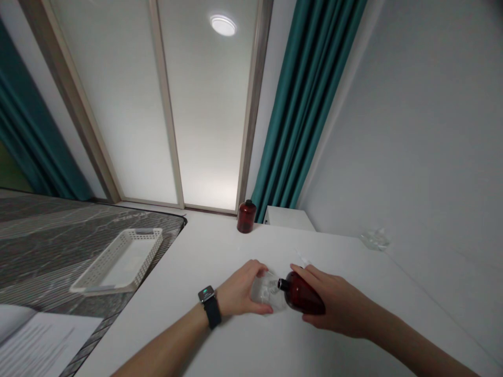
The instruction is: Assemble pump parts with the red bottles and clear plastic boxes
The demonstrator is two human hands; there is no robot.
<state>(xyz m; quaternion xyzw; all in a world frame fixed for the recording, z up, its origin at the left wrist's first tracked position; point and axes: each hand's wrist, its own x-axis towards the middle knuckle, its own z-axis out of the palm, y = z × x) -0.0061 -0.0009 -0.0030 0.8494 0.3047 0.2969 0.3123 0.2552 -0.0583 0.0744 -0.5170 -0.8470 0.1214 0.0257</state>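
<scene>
My right hand (334, 301) is wrapped round a dark red-brown bottle (302, 294), tilted so that its uncapped black neck points left. Just beyond that neck is a clear, see-through container (268, 290), gripped between the thumb and fingers of my left hand (245, 290). The bottle's mouth is at or over the clear container; whether they touch, and whether liquid flows, I cannot tell. Behind the right hand's fingers a small white, pump-like piece (303, 257) lies on the white table (220, 262), partly hidden.
Another red-brown bottle (246, 217) stands upright at the table's far edge. A crumpled clear plastic item (375, 239) lies far right by the wall. On the dark surface at left are a white perforated basket (135, 285) and an open booklet (55, 340).
</scene>
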